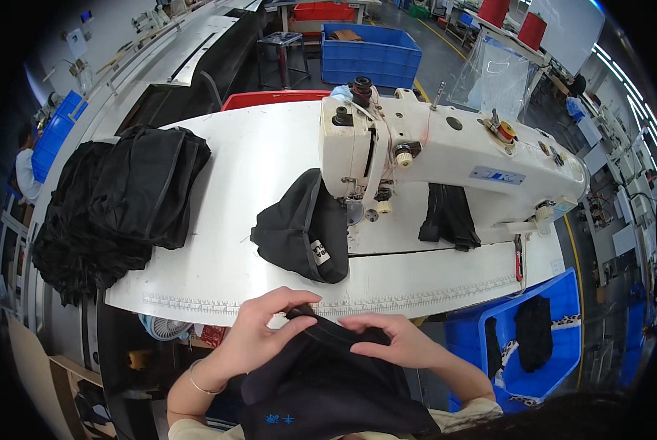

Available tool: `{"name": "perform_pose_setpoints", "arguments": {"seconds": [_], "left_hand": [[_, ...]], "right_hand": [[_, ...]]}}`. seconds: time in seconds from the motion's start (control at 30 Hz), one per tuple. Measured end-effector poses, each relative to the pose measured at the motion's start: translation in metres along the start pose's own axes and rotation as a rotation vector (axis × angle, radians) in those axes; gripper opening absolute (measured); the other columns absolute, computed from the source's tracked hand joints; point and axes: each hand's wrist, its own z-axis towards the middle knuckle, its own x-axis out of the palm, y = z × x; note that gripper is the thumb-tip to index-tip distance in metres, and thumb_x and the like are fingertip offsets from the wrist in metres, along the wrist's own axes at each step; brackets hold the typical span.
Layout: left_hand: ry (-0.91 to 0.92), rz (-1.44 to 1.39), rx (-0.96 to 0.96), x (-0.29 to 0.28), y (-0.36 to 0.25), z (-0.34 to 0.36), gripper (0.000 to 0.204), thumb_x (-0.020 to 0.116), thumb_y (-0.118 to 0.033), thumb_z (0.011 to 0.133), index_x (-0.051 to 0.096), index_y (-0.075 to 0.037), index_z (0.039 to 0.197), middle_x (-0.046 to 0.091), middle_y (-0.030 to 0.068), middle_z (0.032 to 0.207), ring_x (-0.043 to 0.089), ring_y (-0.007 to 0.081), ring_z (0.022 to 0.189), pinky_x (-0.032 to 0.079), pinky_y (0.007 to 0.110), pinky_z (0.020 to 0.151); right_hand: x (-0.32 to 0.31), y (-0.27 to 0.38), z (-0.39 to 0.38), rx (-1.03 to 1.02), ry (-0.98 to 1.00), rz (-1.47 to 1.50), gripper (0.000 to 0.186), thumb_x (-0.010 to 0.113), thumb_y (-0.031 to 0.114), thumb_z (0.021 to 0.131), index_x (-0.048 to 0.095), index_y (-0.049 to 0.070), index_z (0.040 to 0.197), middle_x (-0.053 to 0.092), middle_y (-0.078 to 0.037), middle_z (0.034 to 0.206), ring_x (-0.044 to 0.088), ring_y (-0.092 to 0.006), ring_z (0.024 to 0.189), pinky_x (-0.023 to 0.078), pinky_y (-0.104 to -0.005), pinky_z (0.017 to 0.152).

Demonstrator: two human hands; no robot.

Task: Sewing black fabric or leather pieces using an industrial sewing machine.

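My left hand (269,330) pinches one end of a black fabric band (332,332) just in front of the table edge. The other end of the band is gripped by my right hand (398,341), thumb below and fingers above. Whether more cloth hangs from the band is hard to tell against the dark apron (306,400) behind it. Beyond my hands, a black sewn piece (303,235) with a small white label lies on the table, its right edge by the needle area of a white sewing machine (453,150).
At the left of the white table (240,147) stands a big pile of black cloth pieces (148,187). Folded black strips (449,216) lie under the machine arm. A ruler strip (416,297) runs along the front edge. Blue bins (574,323) stand at lower right and at the back.
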Motion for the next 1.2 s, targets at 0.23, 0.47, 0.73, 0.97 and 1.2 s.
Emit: {"name": "perform_pose_setpoints", "arguments": {"seconds": [0.23,0.47,0.73,0.97,1.2], "left_hand": [[-0.216,-0.333,0.179,0.026,0.011,0.011,0.028,0.071,0.011,0.077,0.066,0.004,0.104,0.057,0.0177,0.119,0.064,0.0175,0.095,0.056,0.027,0.080],[-0.196,-0.459,0.148,0.027,0.020,0.006,0.019,0.068,0.010,0.080,0.068,0.004,0.099,0.057,0.0152,0.118,0.061,0.0195,0.104,0.053,0.028,0.088],[-0.411,-0.502,0.262,0.058,0.026,-0.009,0.008,0.061,-0.001,0.090,0.056,0.000,0.096,0.061,0.0167,0.108,0.060,0.0276,0.107,0.046,0.043,0.098],[-0.748,-1.074,0.127,-0.031,0.078,-0.068,0.008,0.054,-0.005,0.096,0.049,-0.002,0.103,0.059,0.0085,0.095,0.063,0.0149,0.080,0.056,0.030,0.081],[-0.598,-0.705,0.225,-0.054,0.055,-0.092,0.008,0.054,-0.006,0.097,0.050,-0.001,0.101,0.060,0.0099,0.090,0.062,0.0166,0.076,0.053,0.024,0.075]], "right_hand": [[0.029,0.004,0.033,-0.371,-0.389,0.103,0.028,0.072,0.002,0.082,0.067,0.002,0.109,0.066,-0.009,0.100,0.064,-0.0169,0.089,0.050,-0.0266,0.079],[0.034,0.009,0.029,-0.426,-0.516,-0.018,0.028,0.069,-0.013,0.076,0.066,-0.004,0.102,0.064,-0.015,0.098,0.061,-0.0188,0.087,0.048,-0.0274,0.075],[0.061,-0.007,0.016,-0.512,-0.705,0.276,0.015,0.063,-0.008,0.084,0.059,-0.002,0.097,0.061,-0.013,0.099,0.061,-0.0235,0.095,0.048,-0.0335,0.086],[-0.001,-0.022,-0.053,-0.277,-1.381,0.840,0.018,0.043,0.018,0.103,0.049,0.003,0.095,0.056,-0.005,0.094,0.060,-0.0174,0.092,0.051,-0.0341,0.089],[-0.019,-0.022,-0.090,-0.202,-0.959,0.435,0.022,0.046,0.022,0.102,0.053,0.002,0.098,0.047,-0.001,0.081,0.039,-0.0078,0.060,0.032,-0.0215,0.054]]}}
